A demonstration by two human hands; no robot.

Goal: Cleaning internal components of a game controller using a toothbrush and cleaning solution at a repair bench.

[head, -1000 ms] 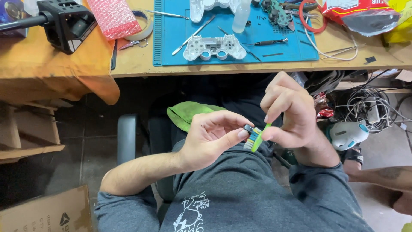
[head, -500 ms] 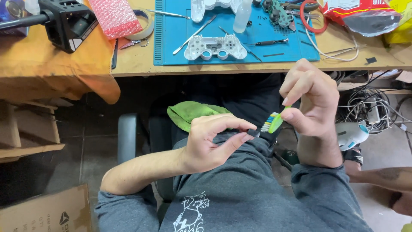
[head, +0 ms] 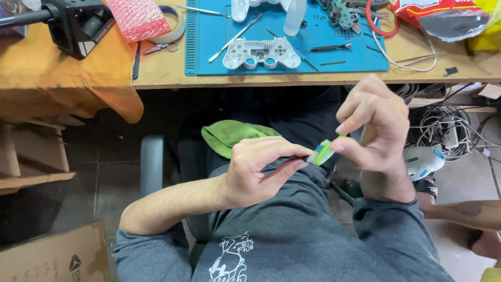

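Left hand (head: 255, 169) pinches small dark part, right hand (head: 373, 125) grips green tool (head: 324, 154) tip against it, over lap. Possibly brush; blurred. Best: steady part, short light strokes.

Wooden workbench (head: 167, 73) along top of view. Blue work mat (head: 209, 47) lies on it, landmark. On mat: white controller shell (head: 261, 54) near front edge, metal pry tool (head: 235, 36) just left of shell, clear bottle (head: 294, 15) behind shell. Left of mat: tape roll (head: 175, 31), pink bubble wrap (head: 138, 18), orange cloth (head: 62, 78). Right of mat: white cable (head: 412, 60).
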